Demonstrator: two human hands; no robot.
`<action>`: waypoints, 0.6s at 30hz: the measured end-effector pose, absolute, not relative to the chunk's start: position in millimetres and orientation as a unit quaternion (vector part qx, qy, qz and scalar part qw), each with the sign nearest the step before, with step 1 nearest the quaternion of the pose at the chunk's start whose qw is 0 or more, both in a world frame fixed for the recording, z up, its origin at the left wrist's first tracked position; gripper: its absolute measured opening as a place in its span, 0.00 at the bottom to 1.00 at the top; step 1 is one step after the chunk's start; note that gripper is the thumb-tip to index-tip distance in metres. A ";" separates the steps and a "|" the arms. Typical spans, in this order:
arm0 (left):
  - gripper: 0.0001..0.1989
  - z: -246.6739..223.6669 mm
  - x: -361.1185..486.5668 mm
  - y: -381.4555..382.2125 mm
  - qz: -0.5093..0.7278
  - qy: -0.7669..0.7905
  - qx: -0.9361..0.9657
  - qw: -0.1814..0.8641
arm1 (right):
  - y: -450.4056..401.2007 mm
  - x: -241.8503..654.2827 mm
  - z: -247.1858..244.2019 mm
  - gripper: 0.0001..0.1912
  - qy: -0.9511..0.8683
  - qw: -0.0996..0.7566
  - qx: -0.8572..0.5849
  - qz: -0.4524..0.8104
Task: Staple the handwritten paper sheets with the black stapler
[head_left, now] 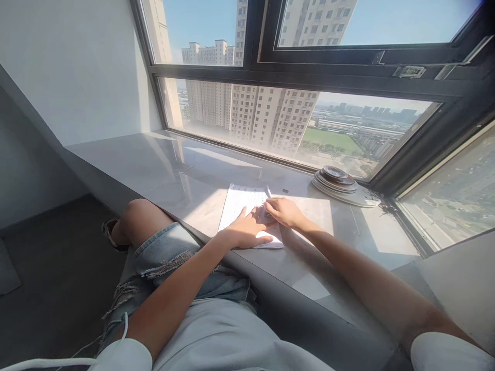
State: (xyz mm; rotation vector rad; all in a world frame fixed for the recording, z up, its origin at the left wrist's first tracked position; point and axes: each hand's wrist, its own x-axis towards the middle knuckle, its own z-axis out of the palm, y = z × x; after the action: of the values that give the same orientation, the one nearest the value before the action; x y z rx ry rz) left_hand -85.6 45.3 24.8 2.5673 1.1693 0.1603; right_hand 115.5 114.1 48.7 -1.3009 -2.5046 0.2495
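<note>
A white sheet or notepad point(240, 198) with rows of dark writing lies on the sunlit window sill. My left hand point(247, 229) rests flat across its lower part, fingers spread and pointing toward the upper right. At the paper's right edge, my right hand point(284, 211) is closed around a white pen point(268, 191), whose upper end sticks up past the fingers. The pen's tip is hidden behind the hands. My two hands touch or nearly touch; I cannot tell which.
A stack of round plates or discs point(335, 180) stands at the right of the sill point(162, 170), by the window corner. One small dark piece point(285, 190) lies beyond the paper. The black window frame point(216, 74) borders the far side. A white cable point(50, 363) runs at lower left.
</note>
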 end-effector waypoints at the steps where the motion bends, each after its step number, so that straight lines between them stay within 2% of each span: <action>1: 0.32 25.1 -85.3 45.6 0.051 0.408 0.898 0.157 | 114.1 115.3 48.8 0.24 -0.872 0.152 -0.457 0.091; 11: 0.31 24.8 -84.6 45.9 0.053 0.408 0.899 0.148 | 111.8 112.9 52.3 0.24 -0.867 0.120 -0.478 0.071; 18: 0.30 26.5 -83.4 44.2 0.071 0.396 0.908 0.121 | 102.8 101.3 55.3 0.25 -0.874 0.033 -0.482 -0.056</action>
State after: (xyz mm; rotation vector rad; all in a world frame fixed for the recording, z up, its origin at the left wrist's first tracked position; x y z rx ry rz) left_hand -83.4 44.2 26.5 2.6509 1.1564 0.2067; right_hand 101.3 102.8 55.3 -1.4829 -2.6881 -0.1714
